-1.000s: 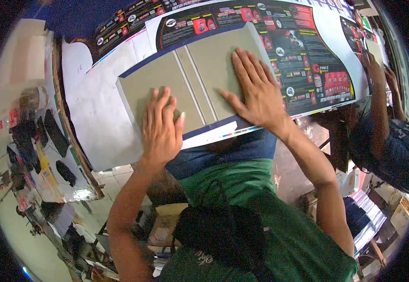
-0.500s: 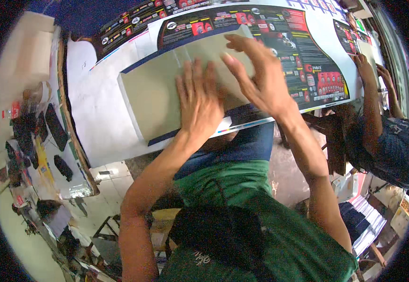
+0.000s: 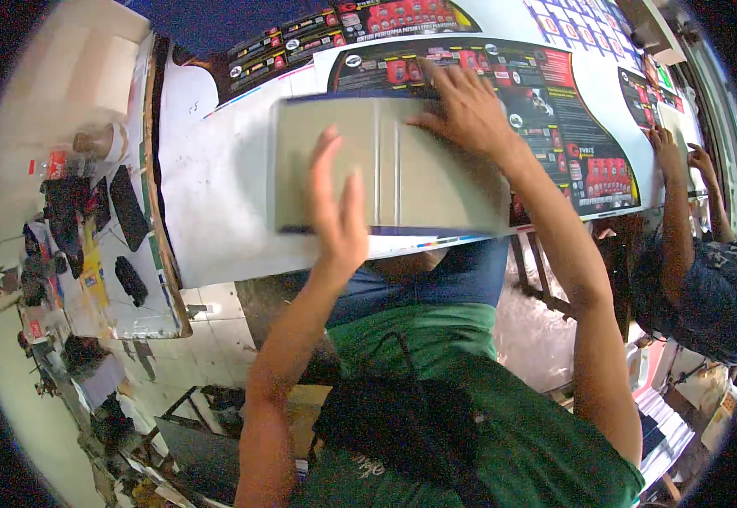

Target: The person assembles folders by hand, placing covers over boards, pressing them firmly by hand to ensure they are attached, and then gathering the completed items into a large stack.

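Note:
A grey-tan hard book cover point(image 3: 440, 182) lies opened out on the table, with two parallel grooves down its middle and dark blue strips along its far and near edges. My left hand point(image 3: 340, 222) is over its left panel, turned on edge, thumb and fingers apart and slightly blurred. Whether it touches the panel I cannot tell. At the far edge of the right panel is my right hand point(image 3: 474, 114), palm down with fingers spread, reaching past that edge onto a dark printed sheet point(image 3: 555, 135). Neither hand grips anything visible.
White paper point(image 3: 216, 186) covers the table under the cover. More printed sheets point(image 3: 284, 55) lie at the back. To the right, another person's hands point(image 3: 667, 157) work on a pale board. At the left a lower table point(image 3: 144, 317) holds dark pieces and clutter.
The cover has turned from a slant to nearly square with my view. My left hand has lifted from lying flat and rolled on edge; my right hand has come down to the far edge.

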Demonstrator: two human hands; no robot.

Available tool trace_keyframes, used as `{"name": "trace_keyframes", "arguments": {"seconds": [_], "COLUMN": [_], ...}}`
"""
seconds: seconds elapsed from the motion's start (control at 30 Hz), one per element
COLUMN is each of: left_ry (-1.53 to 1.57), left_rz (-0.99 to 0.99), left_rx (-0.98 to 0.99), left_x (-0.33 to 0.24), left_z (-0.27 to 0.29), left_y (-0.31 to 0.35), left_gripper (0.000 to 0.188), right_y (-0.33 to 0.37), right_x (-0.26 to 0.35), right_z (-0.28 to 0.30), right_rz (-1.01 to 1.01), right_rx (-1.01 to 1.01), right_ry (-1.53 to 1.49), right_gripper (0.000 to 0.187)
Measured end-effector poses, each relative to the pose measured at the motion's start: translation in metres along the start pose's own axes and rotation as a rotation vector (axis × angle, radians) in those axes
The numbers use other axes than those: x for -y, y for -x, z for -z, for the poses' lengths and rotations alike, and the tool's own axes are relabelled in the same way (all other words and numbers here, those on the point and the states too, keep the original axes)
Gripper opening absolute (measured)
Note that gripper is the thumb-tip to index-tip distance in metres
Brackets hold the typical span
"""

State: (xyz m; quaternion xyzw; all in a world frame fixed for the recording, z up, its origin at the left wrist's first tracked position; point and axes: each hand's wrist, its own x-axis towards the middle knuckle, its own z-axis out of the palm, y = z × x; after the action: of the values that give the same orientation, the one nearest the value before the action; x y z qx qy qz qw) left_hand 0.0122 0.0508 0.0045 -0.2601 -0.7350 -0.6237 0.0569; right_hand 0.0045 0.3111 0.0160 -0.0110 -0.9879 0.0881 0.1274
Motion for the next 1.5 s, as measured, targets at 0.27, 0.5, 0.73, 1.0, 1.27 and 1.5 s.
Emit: {"name": "trace_keyframes", "arguments": {"seconds": [0.27, 0.5, 0.73, 1.0, 1.27, 1.5], "left_ry": [-0.665, -1.103, -1.132, -1.095, -0.875, -1.027], "left_rz": [0.263, 0.304, 0.239, 0.187, 0.088, 0.22], "left_rx": [-0.003, 0.132, 0.115, 0.171, -0.17, -0.196], "left_x": [-0.01, 0.039, 0.036, 0.038, 0.082, 0.079], "left_z": [0.098, 0.027, 0.008, 0.016, 0.059, 0.046], "left_y": [0.052, -0.037, -0.04, -0.042, -0.06, -0.069], "left_gripper": [0.065, 0.093, 0.089, 0.09, 0.042, 0.032], "right_y": [0.087, -0.027, -0.042, -0.045, -0.067, -0.061], "right_x": [0.003, 0.018, 0.031, 0.023, -0.006, -0.014], "right_z": [0.031, -0.038, -0.046, -0.036, -0.041, -0.043], "right_rz": [-0.302, -0.03, -0.049, 0.035, 0.114, 0.102], "right_rx": [0.074, -0.042, -0.03, -0.031, -0.158, -0.252], "right_ry": [-0.195, 0.033, 0.06, 0.015, -0.112, -0.153], "right_gripper": [0.092, 0.102, 0.106, 0.104, 0.057, 0.053]}}
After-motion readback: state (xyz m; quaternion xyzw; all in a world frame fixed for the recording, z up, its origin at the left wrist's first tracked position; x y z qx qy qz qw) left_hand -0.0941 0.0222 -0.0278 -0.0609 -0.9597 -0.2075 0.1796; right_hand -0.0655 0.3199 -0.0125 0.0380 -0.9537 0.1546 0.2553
